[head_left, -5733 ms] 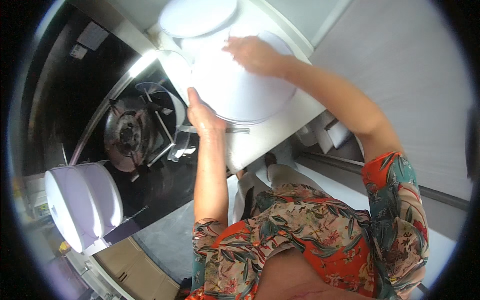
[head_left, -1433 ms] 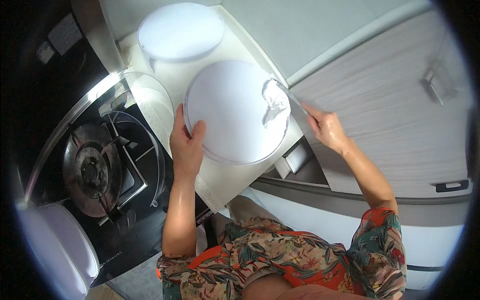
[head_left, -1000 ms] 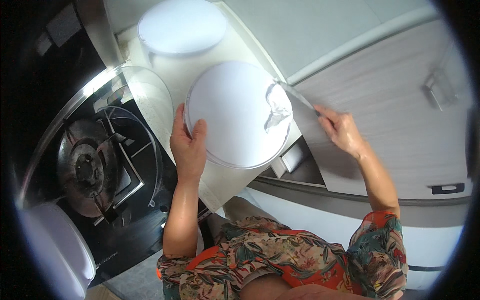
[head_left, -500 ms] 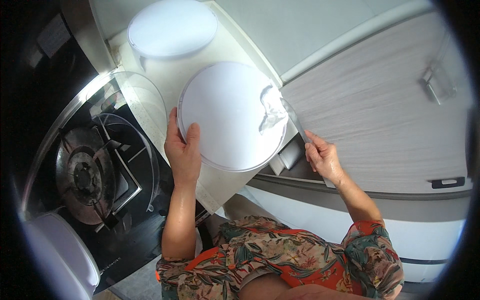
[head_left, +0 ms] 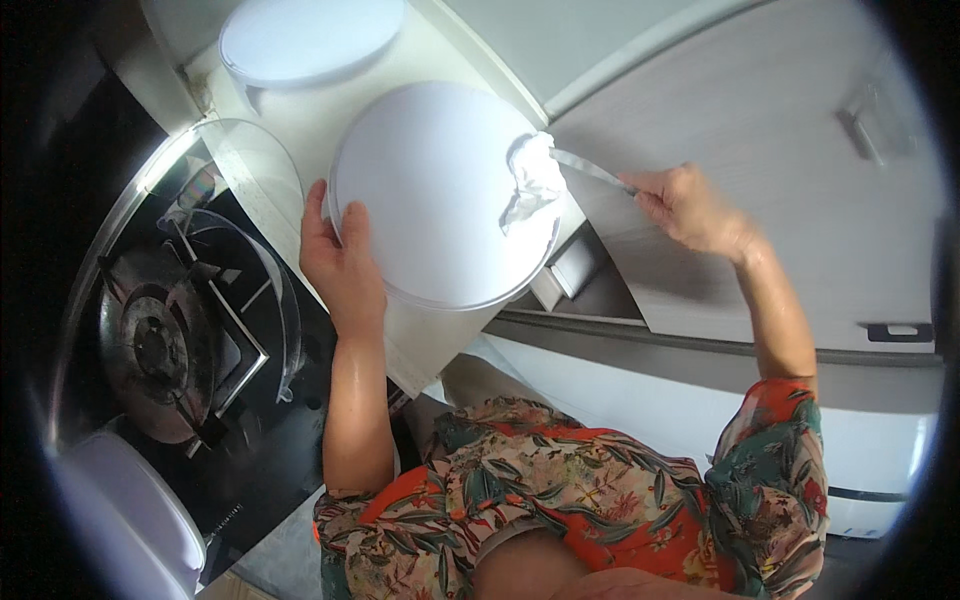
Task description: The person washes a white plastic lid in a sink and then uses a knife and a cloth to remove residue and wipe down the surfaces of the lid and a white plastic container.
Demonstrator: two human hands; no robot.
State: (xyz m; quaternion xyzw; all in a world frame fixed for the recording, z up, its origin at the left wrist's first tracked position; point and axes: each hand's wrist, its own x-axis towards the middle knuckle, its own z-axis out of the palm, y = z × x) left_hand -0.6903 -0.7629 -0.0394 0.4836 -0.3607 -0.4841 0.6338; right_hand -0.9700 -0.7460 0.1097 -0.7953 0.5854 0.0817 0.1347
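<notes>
A large round white disc (head_left: 430, 190) with a thin rim lies at the corner of the pale countertop. My left hand (head_left: 342, 248) grips its left edge, thumb on top and fingers around the side. Crumpled white film (head_left: 535, 182) stands up at the disc's right edge. From it a narrow, slightly curved grey strip (head_left: 592, 167) runs to my right hand (head_left: 690, 212). The fingers of that hand are closed on the strip's end, a little blurred. Whether the strip is one piece with the film, I cannot tell.
Another white disc (head_left: 310, 38) lies farther back on the countertop (head_left: 410, 350). To the left, a clear plastic ring-shaped piece (head_left: 285, 290) rests over the black gas hob (head_left: 155, 345). A white rounded object (head_left: 130, 510) stands at lower left. A grey wood-grain panel (head_left: 700, 130) fills the right, above an opening with pale blocks (head_left: 575, 265).
My right hand has moved up and to the right, swinging the strip to a flatter angle. The film is more bunched. The disc and left hand appear shifted up and left, along with the whole view.
</notes>
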